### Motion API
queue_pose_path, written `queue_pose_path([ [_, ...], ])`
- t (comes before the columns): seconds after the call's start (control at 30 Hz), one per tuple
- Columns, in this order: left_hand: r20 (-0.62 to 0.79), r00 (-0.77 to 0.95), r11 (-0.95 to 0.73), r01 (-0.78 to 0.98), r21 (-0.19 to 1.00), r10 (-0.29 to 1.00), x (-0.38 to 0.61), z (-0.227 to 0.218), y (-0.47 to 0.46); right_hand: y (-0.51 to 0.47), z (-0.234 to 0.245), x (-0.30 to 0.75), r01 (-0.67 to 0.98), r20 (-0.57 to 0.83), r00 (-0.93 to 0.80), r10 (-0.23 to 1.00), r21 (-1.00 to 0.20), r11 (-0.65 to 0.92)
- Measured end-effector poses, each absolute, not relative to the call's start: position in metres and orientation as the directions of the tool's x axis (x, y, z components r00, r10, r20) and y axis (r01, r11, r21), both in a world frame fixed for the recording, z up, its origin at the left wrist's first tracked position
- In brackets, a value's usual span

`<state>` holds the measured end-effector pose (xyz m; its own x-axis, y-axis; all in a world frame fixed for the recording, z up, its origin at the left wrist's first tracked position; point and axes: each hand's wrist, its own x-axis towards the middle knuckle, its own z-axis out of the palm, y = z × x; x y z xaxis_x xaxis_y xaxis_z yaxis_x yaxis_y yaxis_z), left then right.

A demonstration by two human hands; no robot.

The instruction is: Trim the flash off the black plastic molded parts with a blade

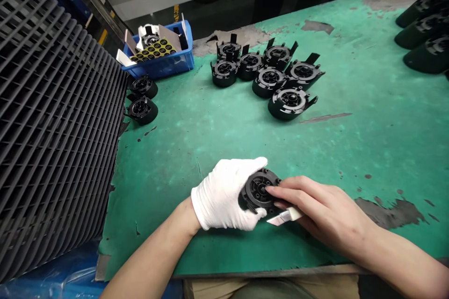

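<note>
My left hand point(226, 196), in a white glove, is wrapped round a black round plastic housing point(260, 188) just above the green mat. The ringed face of the housing points up towards me. My right hand point(321, 203) is bare, and its index fingertip rests on that face near the centre. Within the same hand sits a utility knife point(289, 215) with a pale handle. Its short, flat blade sticks out to the left below the housing. The palm side of my right hand is hidden.
Several similar black housings point(289, 100) stand grouped farther back on the green mat point(182, 135), and others point(142, 108) at left. A blue bin point(164, 66) holds a yellow sheet of round black stickers point(154, 51). Slatted grey racking point(59, 117) borders the left. Dark parts point(430, 51) stand far right.
</note>
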<state>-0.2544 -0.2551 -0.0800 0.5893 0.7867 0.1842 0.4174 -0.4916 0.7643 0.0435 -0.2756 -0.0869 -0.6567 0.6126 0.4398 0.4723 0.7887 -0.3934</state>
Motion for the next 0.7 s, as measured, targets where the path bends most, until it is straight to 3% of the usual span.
queue_pose_path([
  [0.17, 0.214, 0.587, -0.529, 0.439, 0.726, 0.781, -0.259, -0.085, -0.259, -0.287, -0.097, 0.048, 0.519, 0.377, -0.668, 0.642, -0.383, 0.764],
  [0.4, 0.275, 0.58, -0.605, 0.51, 0.612, 0.767, -0.275, -0.104, -0.269, -0.288, -0.081, 0.04, 0.567, 0.413, -0.636, 0.652, -0.324, 0.758],
  [0.5, 0.24, 0.596, -0.591, 0.506, 0.629, 0.766, -0.278, -0.106, -0.266, -0.285, -0.067, 0.042, 0.533, 0.423, -0.669, 0.611, -0.301, 0.791],
  [0.63, 0.225, 0.592, -0.548, 0.448, 0.706, 0.774, -0.282, -0.1, -0.261, -0.283, -0.059, 0.064, 0.452, 0.374, -0.697, 0.612, -0.434, 0.779],
  [0.7, 0.21, 0.576, -0.505, 0.416, 0.756, 0.79, -0.287, -0.097, -0.262, -0.283, -0.063, 0.078, 0.489, 0.329, -0.675, 0.66, -0.471, 0.734],
])
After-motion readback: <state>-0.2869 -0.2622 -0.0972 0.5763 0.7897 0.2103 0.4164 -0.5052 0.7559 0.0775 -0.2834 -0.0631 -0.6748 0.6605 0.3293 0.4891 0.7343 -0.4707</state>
